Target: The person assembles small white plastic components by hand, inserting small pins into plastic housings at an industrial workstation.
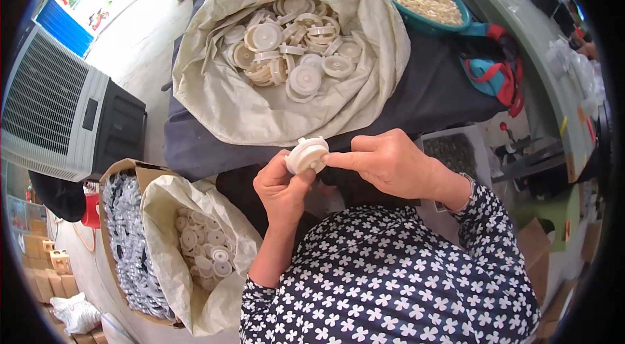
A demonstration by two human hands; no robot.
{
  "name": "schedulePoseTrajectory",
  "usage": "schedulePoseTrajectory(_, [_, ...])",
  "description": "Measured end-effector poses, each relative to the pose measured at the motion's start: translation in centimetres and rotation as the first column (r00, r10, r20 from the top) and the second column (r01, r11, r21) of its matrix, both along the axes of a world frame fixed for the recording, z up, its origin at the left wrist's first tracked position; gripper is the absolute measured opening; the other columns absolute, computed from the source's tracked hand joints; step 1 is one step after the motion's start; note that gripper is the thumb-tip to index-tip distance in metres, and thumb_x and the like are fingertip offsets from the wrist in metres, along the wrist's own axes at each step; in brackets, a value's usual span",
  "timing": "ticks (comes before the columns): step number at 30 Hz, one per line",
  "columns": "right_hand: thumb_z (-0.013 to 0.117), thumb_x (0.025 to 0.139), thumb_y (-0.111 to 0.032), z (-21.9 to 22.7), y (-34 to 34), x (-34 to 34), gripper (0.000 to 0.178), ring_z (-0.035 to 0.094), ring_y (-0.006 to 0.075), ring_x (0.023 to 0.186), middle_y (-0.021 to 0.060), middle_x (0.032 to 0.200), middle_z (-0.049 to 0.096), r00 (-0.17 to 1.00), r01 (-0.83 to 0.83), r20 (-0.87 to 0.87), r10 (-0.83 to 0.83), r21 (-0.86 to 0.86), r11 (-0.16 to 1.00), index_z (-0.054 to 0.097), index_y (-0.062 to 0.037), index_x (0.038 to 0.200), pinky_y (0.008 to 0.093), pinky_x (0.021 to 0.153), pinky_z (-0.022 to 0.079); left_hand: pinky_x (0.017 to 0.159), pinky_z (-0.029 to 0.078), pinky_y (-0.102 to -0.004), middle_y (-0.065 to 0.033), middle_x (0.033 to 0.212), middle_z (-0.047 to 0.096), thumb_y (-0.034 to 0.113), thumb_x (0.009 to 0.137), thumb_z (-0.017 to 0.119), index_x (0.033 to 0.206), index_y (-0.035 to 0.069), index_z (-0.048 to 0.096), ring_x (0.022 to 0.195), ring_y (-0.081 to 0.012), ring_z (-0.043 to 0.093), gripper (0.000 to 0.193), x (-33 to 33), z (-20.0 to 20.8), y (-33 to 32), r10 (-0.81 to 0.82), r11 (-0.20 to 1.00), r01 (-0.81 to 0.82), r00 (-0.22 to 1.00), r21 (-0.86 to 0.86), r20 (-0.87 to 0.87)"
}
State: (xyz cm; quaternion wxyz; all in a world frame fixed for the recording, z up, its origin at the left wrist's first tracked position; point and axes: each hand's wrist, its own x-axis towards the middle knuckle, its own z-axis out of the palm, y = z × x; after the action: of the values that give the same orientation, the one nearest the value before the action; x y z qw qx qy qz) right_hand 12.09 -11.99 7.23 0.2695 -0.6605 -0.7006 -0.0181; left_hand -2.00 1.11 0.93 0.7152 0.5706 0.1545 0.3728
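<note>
My left hand [281, 189] is closed round the edge of a round white plastic cap [307, 155], held up in front of my chest. The cap has small tabs on its rim. My right hand [390, 165] reaches in from the right, its index finger stretched out and its tip touching the cap's face. The other right fingers are curled in, and whatever they may hold is hidden. Beyond my hands, a large cream woven sack [260, 119] with rolled-down sides holds a heap of similar white plastic caps [303, 80].
A teal bowl [463, 22] of small cream-coloured pieces stands at the back right, near a blue and red bag [491, 74]. At lower left are a second sack [221, 311] of white discs and a carton [130, 165] of grey parts. An air cooler [49, 103] stands far left.
</note>
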Motion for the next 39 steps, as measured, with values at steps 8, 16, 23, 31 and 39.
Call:
schedulePoseTrajectory(8, [0.058, 0.065, 0.004, -0.03, 0.19, 0.35, 0.044, 0.047, 0.0209, 0.045, 0.0054, 0.059, 0.044, 0.99, -0.077, -0.114, 0.081, 0.037, 0.996, 0.062, -0.0121, 0.106, 0.0305, 0.04, 0.037, 0.047, 0.037, -0.0162, 0.0008, 0.071, 0.057, -0.006, 0.072, 0.057, 0.085, -0.004, 0.062, 0.055, -0.003, 0.048, 0.014, -0.17, 0.31, -0.21, -0.021, 0.995, 0.018, 0.999, -0.095, -0.027])
schedulePoseTrajectory(16, [0.06, 0.067, -0.004, 0.14, 0.55, 0.97, 0.038, 0.054, 0.0218, 0.05, 0.0031, 0.062, 0.05, 0.99, -0.11, -0.09, 0.107, -0.026, 0.994, 0.061, -0.016, 0.103, 0.0314, 0.043, 0.043, 0.046, 0.038, -0.0162, -0.0018, 0.076, 0.059, -0.005, 0.072, 0.059, 0.091, -0.005, 0.063, 0.055, -0.0037, 0.049, 0.02, -0.25, 0.16, -0.13, -0.054, 0.982, 0.059, 0.998, -0.179, 0.036])
schedulePoseTrajectory(23, [0.055, 0.07, 0.0, 0.23, 0.77, 0.66, 0.039, 0.055, 0.0245, 0.054, 0.0064, 0.063, 0.051, 0.957, -0.149, -0.256, 0.133, -0.045, 0.988, 0.061, -0.0148, 0.105, 0.0329, 0.047, 0.044, 0.046, 0.039, -0.0165, -0.0028, 0.078, 0.06, -0.005, 0.072, 0.06, 0.093, -0.005, 0.062, 0.057, -0.0046, 0.05, 0.021, -0.51, -0.11, 0.11, -0.055, 0.992, 0.059, 0.998, -0.114, 0.038])
schedulePoseTrajectory(31, [0.053, 0.071, 0.002, 0.12, 0.71, 0.35, 0.039, 0.056, 0.0258, 0.057, 0.0082, 0.065, 0.054, 0.941, -0.13, -0.324, 0.101, -0.072, 0.989, 0.061, -0.0126, 0.107, 0.0333, 0.05, 0.044, 0.046, 0.039, -0.0164, -0.0039, 0.079, 0.06, -0.005, 0.072, 0.06, 0.088, -0.005, 0.062, 0.057, -0.0049, 0.05, 0.017, -0.48, -0.17, 0.04, -0.067, 0.982, 0.079, 0.995, -0.172, 0.078])
schedulePoseTrajectory(39, [0.053, 0.071, 0.002, 0.18, 0.77, 0.27, 0.038, 0.056, 0.0263, 0.057, 0.0087, 0.066, 0.055, 0.937, -0.126, -0.337, 0.093, -0.078, 0.989, 0.061, -0.0117, 0.105, 0.0338, 0.05, 0.044, 0.047, 0.038, -0.0169, -0.0028, 0.075, 0.058, -0.006, 0.072, 0.06, 0.084, -0.005, 0.061, 0.056, -0.0051, 0.049, 0.013, -0.46, 0.06, -0.02, -0.051, 0.983, 0.061, 0.997, -0.172, 0.063])
